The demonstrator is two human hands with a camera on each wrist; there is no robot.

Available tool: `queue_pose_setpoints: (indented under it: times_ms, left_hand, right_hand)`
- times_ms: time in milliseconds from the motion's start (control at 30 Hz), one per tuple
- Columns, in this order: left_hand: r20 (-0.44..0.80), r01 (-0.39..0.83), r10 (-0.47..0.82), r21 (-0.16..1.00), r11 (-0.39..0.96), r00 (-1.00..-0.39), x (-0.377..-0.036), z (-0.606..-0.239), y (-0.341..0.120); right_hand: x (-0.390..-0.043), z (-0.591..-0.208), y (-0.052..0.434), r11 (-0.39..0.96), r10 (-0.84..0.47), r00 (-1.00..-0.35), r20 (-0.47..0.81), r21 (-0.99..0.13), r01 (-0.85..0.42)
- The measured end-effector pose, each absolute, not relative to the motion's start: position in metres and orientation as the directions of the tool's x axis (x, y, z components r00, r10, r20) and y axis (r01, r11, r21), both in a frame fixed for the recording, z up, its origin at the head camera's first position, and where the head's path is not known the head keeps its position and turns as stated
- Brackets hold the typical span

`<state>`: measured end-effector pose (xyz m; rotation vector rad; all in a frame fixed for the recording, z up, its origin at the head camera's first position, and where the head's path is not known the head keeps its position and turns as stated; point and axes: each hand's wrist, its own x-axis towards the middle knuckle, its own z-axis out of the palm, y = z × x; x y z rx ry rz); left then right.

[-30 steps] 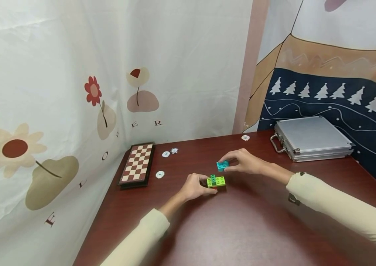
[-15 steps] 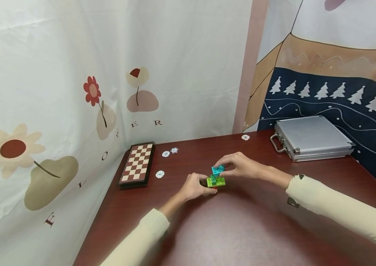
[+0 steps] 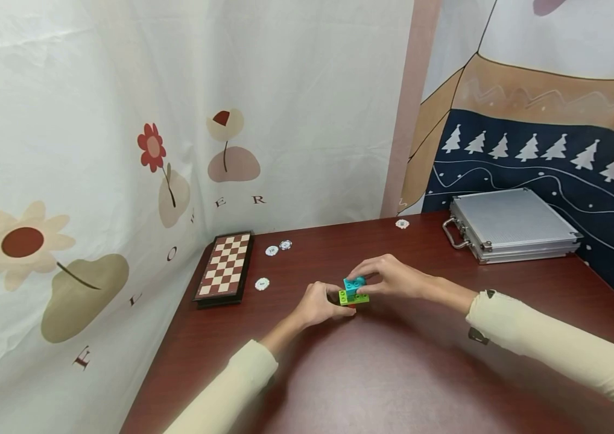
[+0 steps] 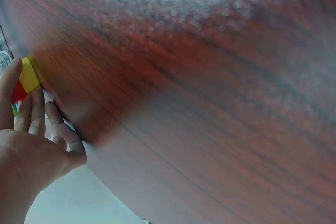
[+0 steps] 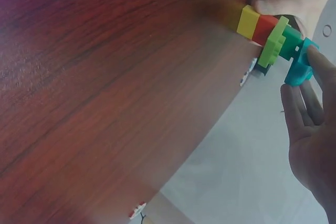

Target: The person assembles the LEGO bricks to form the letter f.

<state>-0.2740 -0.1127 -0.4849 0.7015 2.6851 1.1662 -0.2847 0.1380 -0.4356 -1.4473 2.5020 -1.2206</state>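
Observation:
A toy brick stack stands on the table, seen from the side in the right wrist view: yellow brick [image 5: 247, 22] at the bottom, then a red brick [image 5: 264, 28], a wide lime brick [image 5: 272, 44] and a green brick [image 5: 290, 43]. My left hand [image 3: 315, 305] grips the stack low down, thumb and fingers on opposite sides around the red brick. Between thumb and fingers, my right hand [image 3: 398, 279] pinches a turquoise brick [image 5: 300, 67]. This brick sits slightly tilted right at the top of the green one, which it mostly covers in the head view.
To the left lies a chessboard [image 3: 225, 265] in a dark frame. Several poker chips are scattered around, including a white chip [image 3: 262, 284] near the board and another chip [image 3: 401, 223] by the back edge. A silver case [image 3: 513, 223] rests at the back right against the curtain.
My right hand has brought the turquoise brick left and down, from beside the stack to the top of the green brick. The left hand has kept its place on the stack.

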Motion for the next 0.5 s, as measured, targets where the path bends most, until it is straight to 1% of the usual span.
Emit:
queue_pose_setpoints:
  times_ms: [133, 500]
  left_hand:
    - [0.061, 0.365, 0.464, 0.712, 0.600, -0.884, -0.2735, -0.4850, -0.1118]
    - [0.061, 0.368, 0.469, 0.710, 0.600, -0.881, -0.2738, -0.4844, -0.1119]
  right_hand:
    - [-0.2829, -0.4368, 0.1371, 0.267, -0.731, -0.572, 0.371, -0.616, -0.741]
    - [-0.2799, -0.4369, 0.1336, 0.315, -0.724, -0.582, 0.371, -0.572, -0.757]
